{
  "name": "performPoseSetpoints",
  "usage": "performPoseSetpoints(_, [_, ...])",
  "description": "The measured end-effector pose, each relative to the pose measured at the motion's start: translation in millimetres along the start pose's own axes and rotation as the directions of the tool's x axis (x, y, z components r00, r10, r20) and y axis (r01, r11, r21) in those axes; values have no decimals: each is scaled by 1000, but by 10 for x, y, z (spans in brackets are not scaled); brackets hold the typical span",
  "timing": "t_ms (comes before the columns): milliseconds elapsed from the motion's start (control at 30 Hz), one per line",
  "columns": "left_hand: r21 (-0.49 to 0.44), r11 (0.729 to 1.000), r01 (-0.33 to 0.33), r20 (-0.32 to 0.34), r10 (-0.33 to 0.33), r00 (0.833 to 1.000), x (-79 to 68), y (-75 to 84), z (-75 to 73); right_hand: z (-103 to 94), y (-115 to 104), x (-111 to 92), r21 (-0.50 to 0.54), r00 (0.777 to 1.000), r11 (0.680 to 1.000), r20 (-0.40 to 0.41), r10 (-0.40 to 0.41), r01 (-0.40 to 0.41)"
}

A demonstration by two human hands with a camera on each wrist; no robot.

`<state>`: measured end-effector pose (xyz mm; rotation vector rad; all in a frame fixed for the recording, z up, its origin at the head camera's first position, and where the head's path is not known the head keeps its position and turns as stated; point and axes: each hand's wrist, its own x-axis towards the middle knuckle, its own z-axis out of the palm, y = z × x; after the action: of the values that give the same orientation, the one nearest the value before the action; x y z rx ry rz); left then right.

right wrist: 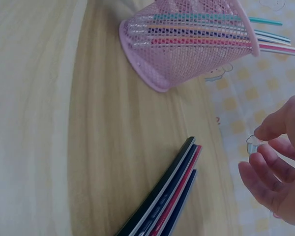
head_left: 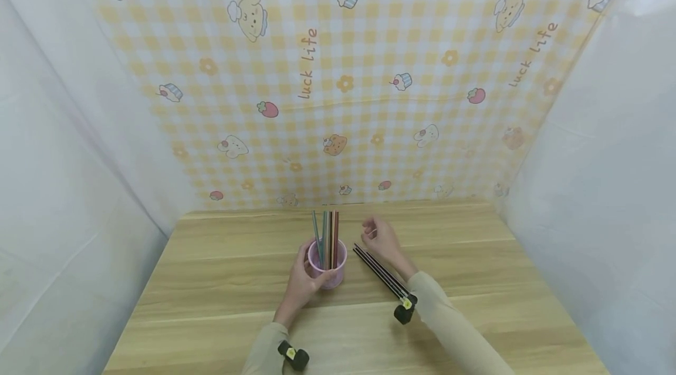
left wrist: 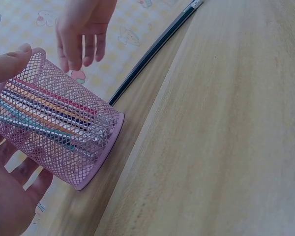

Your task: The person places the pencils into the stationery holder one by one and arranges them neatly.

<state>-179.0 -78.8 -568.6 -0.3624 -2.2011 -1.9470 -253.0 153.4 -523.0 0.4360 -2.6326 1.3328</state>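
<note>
From where I stand, the pink mesh cup [right wrist: 187, 64] is upright near the middle of the table [head_left: 211, 281], and the left hand [head_left: 301, 284] has its fingers and thumb clamped round the wall, from about seven to ten o'clock. Inside it is a bunch of pencils [head_left: 330, 240], teal, orange, dark blue and red among them, their silvery ends down at the bottom and their tops well above the rim; a teal one leans toward eleven o'clock while the others are nearly straight. I can't make out an exact count through the mesh. The right hand [head_left: 384, 241] hangs at two o'clock from the cup, its fingers loosely bent, thumb apart from them, holding nothing. Just under it, at four o'clock from the cup, some loose pencils [head_left: 381, 272], dark ones and a red, lie side by side on the wood.
</note>
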Motion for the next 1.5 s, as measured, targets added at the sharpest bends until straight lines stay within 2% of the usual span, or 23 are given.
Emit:
performPoseSetpoints(233, [58, 998, 10, -10, -9, 1000, 3, 23, 30, 0, 168, -76, -39, 996, 996, 32, 83, -81])
performPoseSetpoints(467, [30, 1000, 1, 6, -1, 1000, -35, 326, -5, -14, 207, -154, -41, 991, 994, 80, 107, -104])
performPoseSetpoints(567, [23, 1000, 1, 5, -1, 1000, -42, 376, -14, 13, 252, -180, -66, 989, 992, 95, 114, -108])
performPoseSetpoints(800, [19, 999, -26, 6, 26, 1000, -31, 365, -23, 35, 360, -253, -152, 987, 982, 99, 125, -110])
performPoseSetpoints(967, [23, 1000, -21, 26, 21, 999, -28, 348, -33, 23, 410, -279, -202, 987, 975, 110, 120, -96])
performPoseSetpoints(1300, [16, 1000, -13, 16, 13, 1000, -31, 346, -28, -5, 376, -279, -302, 975, 948, 163, 151, -97])
performPoseSetpoints(1500, [14, 1000, -4, 17, 4, 1000, -38, 338, -26, -39, 349, -264, -315, 960, 943, 209, 184, -113])
